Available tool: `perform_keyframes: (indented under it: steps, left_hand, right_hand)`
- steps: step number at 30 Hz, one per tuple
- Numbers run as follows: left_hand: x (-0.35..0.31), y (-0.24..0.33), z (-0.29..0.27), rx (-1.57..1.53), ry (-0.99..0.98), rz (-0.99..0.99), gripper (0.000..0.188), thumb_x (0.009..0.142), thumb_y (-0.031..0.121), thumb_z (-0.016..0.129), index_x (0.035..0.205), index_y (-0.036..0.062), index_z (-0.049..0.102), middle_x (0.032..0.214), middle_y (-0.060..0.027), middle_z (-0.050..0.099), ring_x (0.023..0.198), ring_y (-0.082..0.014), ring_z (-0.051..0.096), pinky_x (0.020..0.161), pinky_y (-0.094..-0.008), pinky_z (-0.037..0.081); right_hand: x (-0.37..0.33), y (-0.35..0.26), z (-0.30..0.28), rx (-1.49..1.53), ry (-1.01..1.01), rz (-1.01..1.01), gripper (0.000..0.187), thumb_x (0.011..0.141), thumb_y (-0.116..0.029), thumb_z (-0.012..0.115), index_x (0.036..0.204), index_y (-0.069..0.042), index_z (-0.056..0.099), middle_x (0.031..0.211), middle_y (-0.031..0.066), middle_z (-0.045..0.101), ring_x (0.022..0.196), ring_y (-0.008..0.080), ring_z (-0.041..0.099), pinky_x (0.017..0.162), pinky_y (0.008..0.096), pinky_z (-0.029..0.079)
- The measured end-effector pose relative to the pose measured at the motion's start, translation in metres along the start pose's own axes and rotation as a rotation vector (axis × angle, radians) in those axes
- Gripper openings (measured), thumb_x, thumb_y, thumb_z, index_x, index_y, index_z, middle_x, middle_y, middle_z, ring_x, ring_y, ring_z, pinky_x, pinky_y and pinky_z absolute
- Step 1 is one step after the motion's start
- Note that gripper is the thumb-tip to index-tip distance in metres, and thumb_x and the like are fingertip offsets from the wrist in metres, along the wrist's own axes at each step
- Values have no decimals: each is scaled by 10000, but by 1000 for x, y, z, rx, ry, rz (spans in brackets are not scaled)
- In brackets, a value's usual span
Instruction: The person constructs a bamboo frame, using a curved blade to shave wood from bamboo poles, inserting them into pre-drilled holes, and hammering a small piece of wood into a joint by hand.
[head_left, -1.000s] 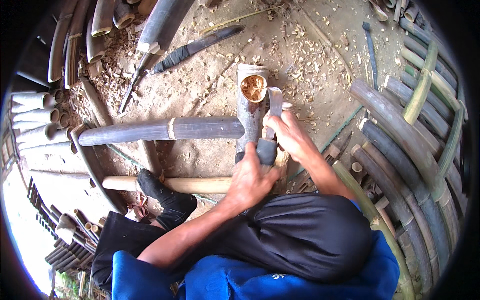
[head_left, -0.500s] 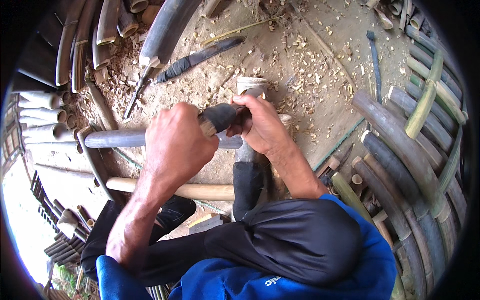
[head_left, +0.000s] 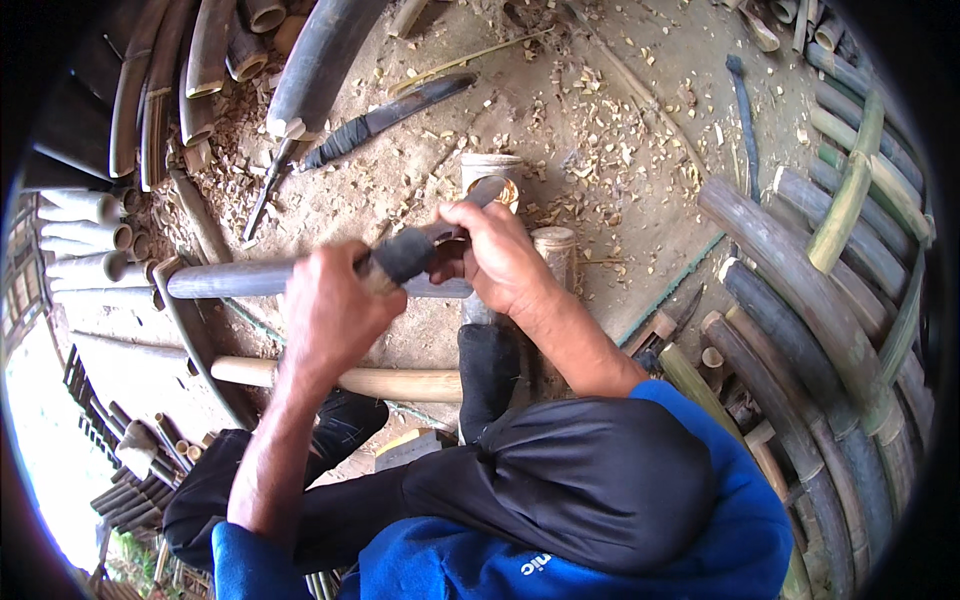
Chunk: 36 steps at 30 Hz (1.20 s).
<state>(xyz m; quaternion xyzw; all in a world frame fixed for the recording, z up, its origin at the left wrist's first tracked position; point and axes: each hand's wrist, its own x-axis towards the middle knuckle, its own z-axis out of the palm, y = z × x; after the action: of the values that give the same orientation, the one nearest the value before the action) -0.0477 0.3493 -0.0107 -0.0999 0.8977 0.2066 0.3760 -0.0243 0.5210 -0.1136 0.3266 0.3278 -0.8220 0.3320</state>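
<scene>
My left hand (head_left: 335, 305) is closed round the handle end of a knife whose black-wrapped grip (head_left: 406, 254) shows between my hands. Thumb on top and fingers curled below, my right hand (head_left: 500, 255) grips the knife where the blade begins. The blade (head_left: 487, 191) slants away up and right, its far end over a pale round-topped post (head_left: 490, 165). Beneath my hands runs a dark bamboo pole (head_left: 225, 280), partly hidden by them. Whether my right fingers also touch this pole cannot be made out.
Wood shavings litter the ground around a second knife (head_left: 415, 108) with a wrapped handle. Bamboo lengths (head_left: 800, 280) are stacked at the right, and more poles (head_left: 205, 50) lie at the upper left. A pale pole (head_left: 400, 384) crosses near my black-trousered legs (head_left: 590, 475).
Both hands and the knife have shifted left, the left hand also slightly nearer me. More of the blade now shows beyond my right thumb.
</scene>
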Motion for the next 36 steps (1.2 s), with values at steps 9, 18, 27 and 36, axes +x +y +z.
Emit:
perform_keyframes:
  steps: [9,18,27,36]
  left_hand:
    - [-8,127,6,1097,123,654,35,747,73,688,721,57,670,649,-72,634,616,-211,666,529,-346,527]
    - [-38,30,13,514,-639,854,258,811,260,743,863,16,676,808,-170,714,797,-322,727,740,-452,572]
    - [71,120,119,380,-223,1143,819,697,82,796,1405,180,397,1218,-165,560,1125,-357,631,891,-461,561]
    - [80,114,97,-392,176,954,821,706,-119,608,1449,169,414,1445,-278,398,1173,-486,565,936,-492,536]
  right_hand:
    - [-24,8,-15,17,-5,-314,366,1030,-339,492,1243,-56,585,1141,123,689,1131,282,618,968,453,495]
    - [-70,44,-42,98,-203,16,337,1039,-327,503,1291,-103,517,1142,87,635,1082,163,600,1015,387,456]
    - [-56,-41,-121,-1602,372,-195,445,926,-93,615,1345,-26,478,1257,129,592,1190,225,553,994,359,493]
    - [-25,-140,-65,-2251,226,-532,281,845,-210,634,1082,-61,610,978,181,695,874,373,676,750,477,546]
